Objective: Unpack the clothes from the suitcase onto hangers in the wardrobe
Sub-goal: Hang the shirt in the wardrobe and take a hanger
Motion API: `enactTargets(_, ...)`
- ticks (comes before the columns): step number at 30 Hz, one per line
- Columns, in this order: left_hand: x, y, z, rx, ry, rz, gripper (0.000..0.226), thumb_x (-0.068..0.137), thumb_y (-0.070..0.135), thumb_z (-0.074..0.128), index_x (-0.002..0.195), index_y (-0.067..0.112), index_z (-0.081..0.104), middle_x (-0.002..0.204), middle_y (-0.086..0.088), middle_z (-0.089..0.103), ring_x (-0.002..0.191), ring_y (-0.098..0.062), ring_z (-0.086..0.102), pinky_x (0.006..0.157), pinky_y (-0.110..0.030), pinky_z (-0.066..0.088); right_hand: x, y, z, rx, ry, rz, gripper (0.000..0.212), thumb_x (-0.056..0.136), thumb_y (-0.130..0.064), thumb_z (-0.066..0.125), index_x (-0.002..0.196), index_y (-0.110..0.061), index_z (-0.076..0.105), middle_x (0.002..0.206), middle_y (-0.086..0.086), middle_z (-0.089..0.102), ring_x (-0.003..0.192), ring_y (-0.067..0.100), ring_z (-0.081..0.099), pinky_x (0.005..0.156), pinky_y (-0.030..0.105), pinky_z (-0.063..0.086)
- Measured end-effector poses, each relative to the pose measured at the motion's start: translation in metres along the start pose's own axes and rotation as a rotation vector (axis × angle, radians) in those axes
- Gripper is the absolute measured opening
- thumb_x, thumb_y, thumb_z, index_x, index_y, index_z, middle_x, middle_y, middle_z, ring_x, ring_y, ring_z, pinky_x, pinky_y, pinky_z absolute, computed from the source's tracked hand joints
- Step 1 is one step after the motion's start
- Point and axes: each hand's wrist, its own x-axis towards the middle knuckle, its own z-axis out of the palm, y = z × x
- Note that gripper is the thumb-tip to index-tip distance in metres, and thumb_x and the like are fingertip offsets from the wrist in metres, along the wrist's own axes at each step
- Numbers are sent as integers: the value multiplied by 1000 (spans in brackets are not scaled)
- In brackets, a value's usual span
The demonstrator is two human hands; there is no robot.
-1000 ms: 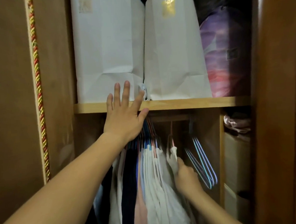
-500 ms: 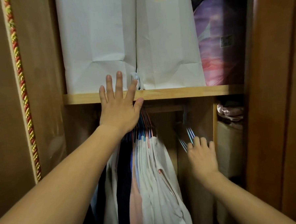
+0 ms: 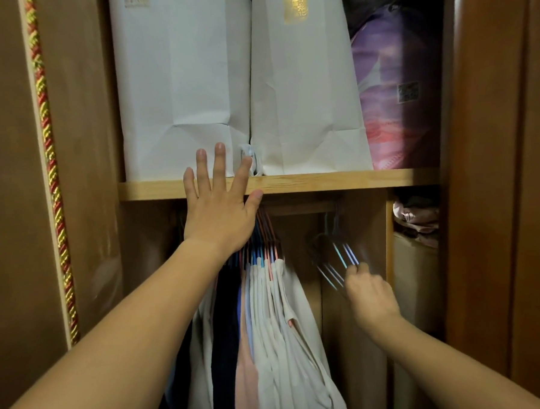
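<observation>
Clothes (image 3: 268, 323) hang packed on the rail, just below left hand (image 3: 219, 216), whose straight fingers (image 3: 219, 163) lie flat vs the shelf (image 3: 339, 180) edge. Right hand (image 3: 370, 296) curls round empty hangers (image 3: 340, 260) (blurred), right of clothes.

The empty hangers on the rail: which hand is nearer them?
Right. The right hand grips the empty hangers; the left hand lies flat against the shelf edge, apart.

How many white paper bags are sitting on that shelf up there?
2. The left white bag stands above the left hand; the right white bag stands beside it, next to a purple bundle. More may hide behind.
</observation>
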Motion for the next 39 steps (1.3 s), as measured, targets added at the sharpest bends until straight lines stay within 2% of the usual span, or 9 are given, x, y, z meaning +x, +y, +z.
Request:
enactTargets(4, 1, -1, 0, -12, -8, 2, 65, 103, 60, 8, 160, 35, -9, 164, -8, -29, 149, -35, -32, 121, -56, -14, 13, -12, -11, 379, 102, 184, 18, 101, -17, 47, 112, -10, 59, 99, 10, 69, 91, 31, 68, 74, 40, 56)
enactTargets(13, -8, 10, 0, -53, 16, -53, 63, 106, 53, 16, 161, 32, -6, 167, -10, -20, 152, -36, -24, 122, -56, -12, -35, -18, -6, 487, 159, 124, 20, 101, -28, 45, 105, -12, 57, 93, 14, 69, 90, 37, 66, 72, 43, 50)
enactTargets(17, -80, 70, 38, -434, 174, 21, 63, 99, 24, 42, 160, 18, 26, 167, -19, 10, 155, -37, 6, 125, -46, 7, -148, 12, 36, 496, 136, 73, 13, 98, -31, 52, 97, -19, 55, 78, 6, 68, 72, 34, 67, 56, 42, 47)
enactTargets(20, -190, 131, 79, -910, -39, -12, 65, 84, 2, 45, 149, 4, 42, 154, -20, 36, 144, -30, 34, 122, -24, 20, -267, 51, 79, 551, 57, 122, 9, 98, -32, 52, 101, -25, 57, 77, -2, 68, 65, 24, 66, 50, 38, 50)
enactTargets(24, -370, 204, 124, -1058, -481, -54, 66, 79, 7, 46, 145, -1, 45, 146, -22, 44, 137, -32, 39, 121, -32, 26, -455, 115, 107, 514, -234, 277, 10, 99, -33, 47, 106, -28, 53, 73, -5, 65, 64, 18, 64, 53, 35, 47)
enactTargets(29, -555, 288, 153, -877, -1018, 627, 41, 99, 28, 44, 132, 11, 61, 137, -15, 55, 130, -40, 47, 109, -57, 38, -648, 181, 83, 510, -444, 669, 33, 105, -48, 29, 106, -28, 55, 69, -8, 63, 63, 16, 63, 55, 29, 45)
enactTargets(34, -685, 379, 159, -872, -1328, 962, 20, 103, 33, 40, 92, 25, 55, 86, -1, 62, 83, -31, 64, 70, -41, 49, -783, 225, 111, 579, -704, 892, 24, 95, -60, 33, 102, -40, 45, 78, -18, 56, 78, 13, 65, 68, 30, 48)
enactTargets(37, -786, 434, 152, -904, -1429, 1208, 14, 89, 21, 55, 100, 28, 56, 91, 2, 63, 82, -25, 66, 65, -37, 52, -840, 235, 175, 802, -706, 1061, 47, 86, -67, 50, 128, -45, 49, 102, -20, 67, 94, 0, 66, 81, 26, 53)
enactTargets(39, -865, 472, 154, -942, -1479, 1304, 19, 85, 18, 52, 101, 27, 59, 93, -2, 63, 85, -28, 64, 67, -40, 53, -871, 240, 235, 873, -607, 1221, 40, 89, -57, 60, 126, -40, 58, 89, -17, 67, 84, 1, 64, 78, 28, 53)
